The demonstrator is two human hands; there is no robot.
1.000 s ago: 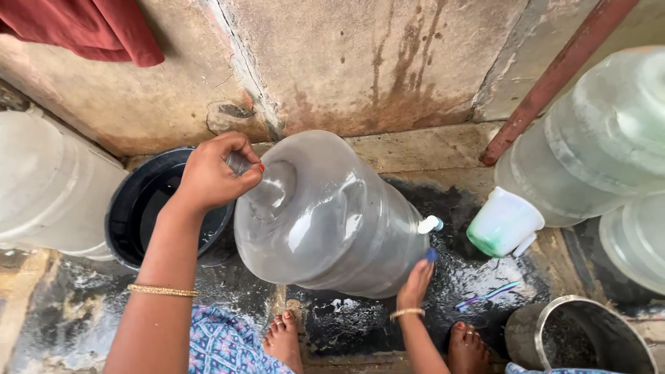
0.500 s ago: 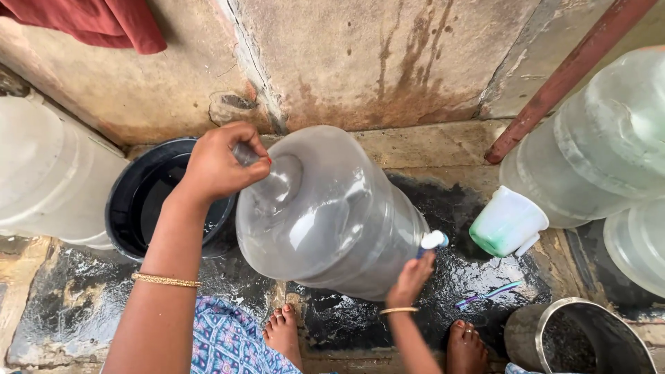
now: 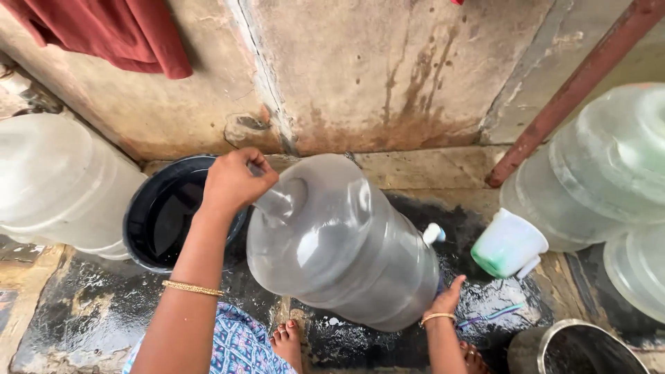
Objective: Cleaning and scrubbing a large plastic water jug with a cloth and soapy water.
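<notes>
A large clear plastic water jar (image 3: 343, 242) lies tilted on its side over the wet floor, its neck pointing left toward a dark bucket (image 3: 142, 239). My left hand (image 3: 232, 181) is closed around the jar's neck. My right hand (image 3: 447, 299) presses against the jar's base at the lower right, just below a small white tap (image 3: 433, 234) on the jar. My bare feet (image 3: 287, 341) stand under the jar.
A white mug (image 3: 508, 244) lies on its side to the right. More clear jars (image 3: 599, 166) stand at the right, another jar (image 3: 59, 183) at the left. A steel pot (image 3: 585, 350) sits at the lower right. A stained wall and a slanted rusty pipe (image 3: 578, 86) are behind.
The jar has stayed tilted in both hands, its neck swinging slightly toward the bucket. My right hand has slid a little along the base.
</notes>
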